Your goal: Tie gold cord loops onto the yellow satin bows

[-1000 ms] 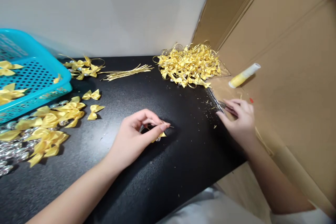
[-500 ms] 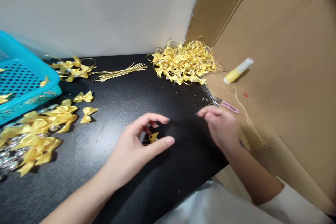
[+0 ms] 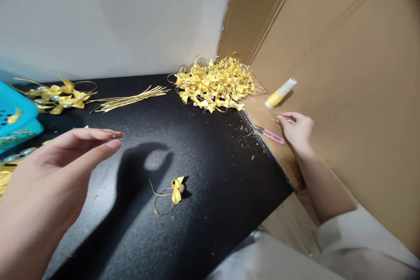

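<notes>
A small yellow ribbon bow with a gold loop and a silver bead (image 3: 173,190) lies alone on the black table (image 3: 210,157). My left hand (image 3: 55,170) hovers raised at the left, fingers loosely apart, holding nothing that I can see. My right hand (image 3: 295,129) rests on the cardboard at the right, fingertips touching the pink snips (image 3: 271,134), fingers curled but not closed around them.
A heap of finished bows (image 3: 215,83) sits at the table's far right corner. A bundle of gold wires (image 3: 129,98) and a few bows (image 3: 57,96) lie at the back. A turquoise basket (image 3: 15,118) is at left. A yellow glue tube (image 3: 280,92) lies on cardboard.
My left hand let go of the bow and lifted away to the left. My right hand went from the table's edge back out to the pink snips. The view shifted right.
</notes>
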